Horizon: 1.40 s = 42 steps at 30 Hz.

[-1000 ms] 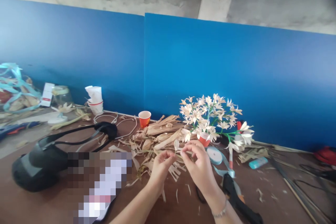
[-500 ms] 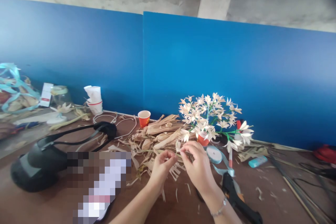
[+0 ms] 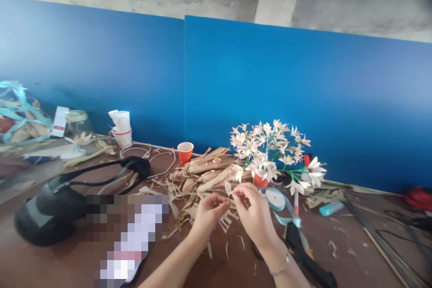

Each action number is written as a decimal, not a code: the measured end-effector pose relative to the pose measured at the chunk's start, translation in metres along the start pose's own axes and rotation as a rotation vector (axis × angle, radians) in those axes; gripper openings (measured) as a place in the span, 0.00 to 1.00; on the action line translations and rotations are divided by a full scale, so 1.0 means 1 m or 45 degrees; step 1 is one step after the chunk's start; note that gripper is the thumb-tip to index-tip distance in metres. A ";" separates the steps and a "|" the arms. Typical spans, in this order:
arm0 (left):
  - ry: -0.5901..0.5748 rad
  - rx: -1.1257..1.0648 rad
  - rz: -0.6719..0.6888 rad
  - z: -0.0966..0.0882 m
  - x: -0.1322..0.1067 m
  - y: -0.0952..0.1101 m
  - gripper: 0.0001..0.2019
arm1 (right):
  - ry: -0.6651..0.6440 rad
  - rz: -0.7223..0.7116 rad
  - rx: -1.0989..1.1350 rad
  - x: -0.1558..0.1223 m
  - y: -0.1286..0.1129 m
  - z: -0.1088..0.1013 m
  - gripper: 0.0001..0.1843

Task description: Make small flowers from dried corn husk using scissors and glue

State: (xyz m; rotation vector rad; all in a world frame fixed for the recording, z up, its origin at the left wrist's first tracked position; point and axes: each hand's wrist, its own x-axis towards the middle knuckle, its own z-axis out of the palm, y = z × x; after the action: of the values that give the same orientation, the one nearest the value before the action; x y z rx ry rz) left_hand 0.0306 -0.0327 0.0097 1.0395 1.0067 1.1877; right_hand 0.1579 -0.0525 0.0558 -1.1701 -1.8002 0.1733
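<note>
My left hand (image 3: 209, 218) is closed in a pinch at the lower end of a small corn-husk flower (image 3: 228, 187), around its thin stem. From the other side, the fingertips of my right hand (image 3: 254, 209) pinch close under the pale petals. Both hands hang over the table, before a heap of dried corn husks (image 3: 211, 171). Behind my right hand a bunch of finished husk flowers (image 3: 266, 144) on green stems stands in a red paper cup (image 3: 260, 181). The exact grip on the stem is too small to make out.
A glue gun (image 3: 308, 256) and light-blue ribbon roll (image 3: 275, 199) lie right of my right hand. Nearby are a turquoise packet (image 3: 330, 208) and husk scraps. Leftward are a black strapped object (image 3: 47, 216), a pixelated phone-like shape (image 3: 135, 238) and another red cup (image 3: 185, 153).
My left fingertips have shifted slightly right, closer to the right ones. The small flower stands a little more upright and shows more clearly between them.
</note>
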 end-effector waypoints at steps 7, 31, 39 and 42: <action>-0.031 0.074 0.122 -0.004 0.001 -0.001 0.11 | -0.050 0.020 0.027 0.000 0.004 -0.001 0.06; -0.147 -0.101 0.203 0.000 0.001 -0.004 0.15 | -0.146 -0.065 0.021 -0.001 0.002 -0.002 0.08; -0.109 -0.065 0.261 0.000 0.001 -0.003 0.15 | -0.155 -0.051 0.090 0.000 -0.002 -0.006 0.10; -0.089 -0.114 0.234 0.001 0.000 -0.001 0.17 | -0.096 0.159 0.177 0.001 -0.004 -0.008 0.11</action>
State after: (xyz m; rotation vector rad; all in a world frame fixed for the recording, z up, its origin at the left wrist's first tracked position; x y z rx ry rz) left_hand 0.0313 -0.0330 0.0088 1.1129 0.8094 1.3240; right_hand 0.1617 -0.0568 0.0626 -1.1900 -1.7509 0.4134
